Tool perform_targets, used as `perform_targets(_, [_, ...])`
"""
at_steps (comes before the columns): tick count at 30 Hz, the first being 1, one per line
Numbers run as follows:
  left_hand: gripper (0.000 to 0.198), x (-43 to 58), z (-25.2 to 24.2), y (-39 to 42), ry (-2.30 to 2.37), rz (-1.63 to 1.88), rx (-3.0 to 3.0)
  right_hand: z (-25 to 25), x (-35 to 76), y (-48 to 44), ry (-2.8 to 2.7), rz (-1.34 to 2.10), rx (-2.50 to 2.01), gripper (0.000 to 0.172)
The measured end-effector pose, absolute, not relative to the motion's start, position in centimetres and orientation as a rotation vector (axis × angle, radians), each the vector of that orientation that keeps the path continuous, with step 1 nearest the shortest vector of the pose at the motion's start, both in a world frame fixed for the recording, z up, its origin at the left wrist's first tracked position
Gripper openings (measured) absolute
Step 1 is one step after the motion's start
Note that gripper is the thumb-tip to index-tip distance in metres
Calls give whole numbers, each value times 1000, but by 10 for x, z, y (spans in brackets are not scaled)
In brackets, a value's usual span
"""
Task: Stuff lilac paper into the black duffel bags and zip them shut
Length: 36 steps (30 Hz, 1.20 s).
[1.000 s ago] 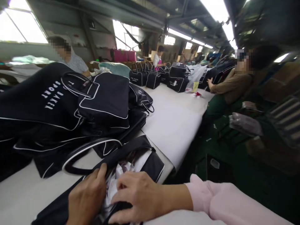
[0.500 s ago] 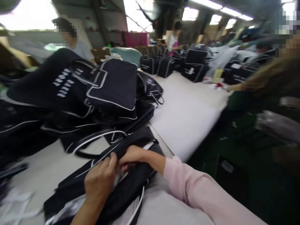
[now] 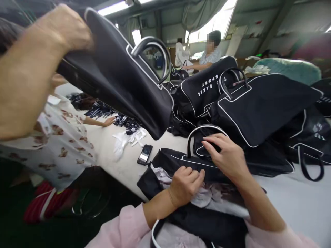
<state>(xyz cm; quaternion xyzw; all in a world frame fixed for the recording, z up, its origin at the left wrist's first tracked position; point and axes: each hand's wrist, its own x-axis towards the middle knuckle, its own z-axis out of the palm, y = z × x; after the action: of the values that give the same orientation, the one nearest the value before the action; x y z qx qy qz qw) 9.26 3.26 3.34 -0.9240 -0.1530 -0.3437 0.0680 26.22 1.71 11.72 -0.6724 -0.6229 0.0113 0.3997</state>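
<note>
- White-topped table (image 3: 106, 146) runs through the room; a phone (image 3: 144, 154) lies on it near white straps (image 3: 121, 144).
- The open black bag (image 3: 212, 217) lies at the table's near edge, pale contents showing.
- Left hand (image 3: 186, 186) grips the bag's opening edge; right hand (image 3: 227, 155), fingers loosely parted and holding nothing, hovers above it.
- Piled bags (image 3: 253, 110) sit behind.
- At left, a co-worker's hand (image 3: 62, 27) is at a raised bag (image 3: 121, 79).
- Beyond: another person (image 3: 212, 55), a bright window (image 3: 219, 20), a teal bundle (image 3: 289, 69).
</note>
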Motion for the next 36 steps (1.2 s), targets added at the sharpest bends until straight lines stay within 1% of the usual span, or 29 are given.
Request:
perform_targets(1, [29, 90, 35, 32, -499, -1031, -2810, 103, 260, 34, -1664, 53, -1787, 29])
perform_targets(2, [28, 85, 37, 32, -535, -1043, -2849, 88, 259, 47, -1760, 188, -1877, 33])
perform_targets(3, [26, 79, 37, 33, -578, -1093, -2889, 74, 258, 55, -1841, 377, -1949, 38])
perform_targets(5, [18, 58, 35, 40, -766, -1304, -2918, 55, 255, 57, -1926, 734, -2013, 51])
perform_targets(7, [20, 27, 27, 56, -1238, -1526, -2843, 49, 252, 50, -1934, 822, -2011, 57])
perform_targets(8, [23, 10, 21, 67, -1522, -1569, -2777, 49, 251, 45, -1942, 800, -1989, 56])
perform_targets(9, [26, -8, 13, 81, -1805, -1534, -2750, 51, 249, 41, -1952, 780, -1980, 54])
perform_targets(11, [27, -39, -4, 109, -2000, -1361, -2901, 56, 248, 38, -1957, 781, -1996, 50])
perform_targets(14, [28, -65, -21, 138, -1920, -996, -3288, 59, 245, 39, -1932, 812, -2010, 50])
perform_targets(16, [29, -72, -20, 142, -1867, -761, -3371, 58, 245, 39, -1905, 845, -1980, 53])
perform_targets(21, [24, -64, 5, 137, -1778, -223, -3190, 37, 255, 44, -1871, 855, -1988, 62])
perform_targets(25, [25, -44, 25, 143, -1681, 184, -3021, 21, 264, 56, -1878, 873, -1910, 58])
perform_targets(28, [20, -29, 34, 154, -1666, 454, -2985, 18, 266, 56, -1823, 837, -1901, 56])
perform_targets(30, [13, -23, 40, 160, -1707, 565, -3007, 17, 267, 51, -1796, 801, -1883, 55])
perform_targets(32, [5, -22, 50, 162, -1773, 584, -3078, 15, 270, 46, -1756, 776, -1833, 58])
perform_targets(34, [8, -22, 66, 156, -1816, 501, -3193, 12, 275, 41, -1754, 762, -1734, 58])
perform_targets(36, [15, -18, 86, 142, -1804, 366, -3324, 12, 280, 39, -1770, 744, -1660, 52])
